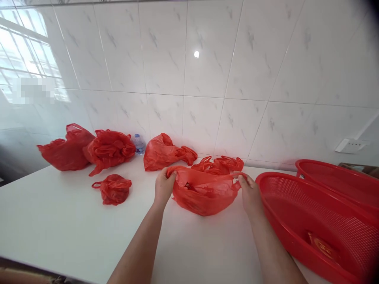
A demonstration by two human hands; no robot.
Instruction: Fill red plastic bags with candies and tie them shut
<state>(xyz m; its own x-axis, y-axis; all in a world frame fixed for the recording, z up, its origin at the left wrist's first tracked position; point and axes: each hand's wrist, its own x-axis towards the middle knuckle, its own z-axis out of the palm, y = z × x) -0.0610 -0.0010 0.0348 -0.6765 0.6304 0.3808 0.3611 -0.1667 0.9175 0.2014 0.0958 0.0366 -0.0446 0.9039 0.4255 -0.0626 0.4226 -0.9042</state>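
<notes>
A thin red plastic bag (pixel 204 201) sits on the white table in front of me, its mouth spread wide between my hands. My left hand (pixel 164 187) pinches the bag's left edge, thumb on top. On the other side, my right hand (pixel 248 191) grips the right handle, pulling it taut. Something small and dark shows inside the bag near the left of the opening, too small to name; the rest of the contents is hidden. Right behind it lies another crumpled red bag (pixel 227 163).
More filled red bags (pixel 111 150) stand along the tiled wall, beside a water bottle (pixel 139 144). A small knotted red bag (pixel 115 190) lies at left. At right are a red plastic basket (pixel 284 205) holding a red packet (pixel 322 245), and a second basket (pixel 334 173) behind.
</notes>
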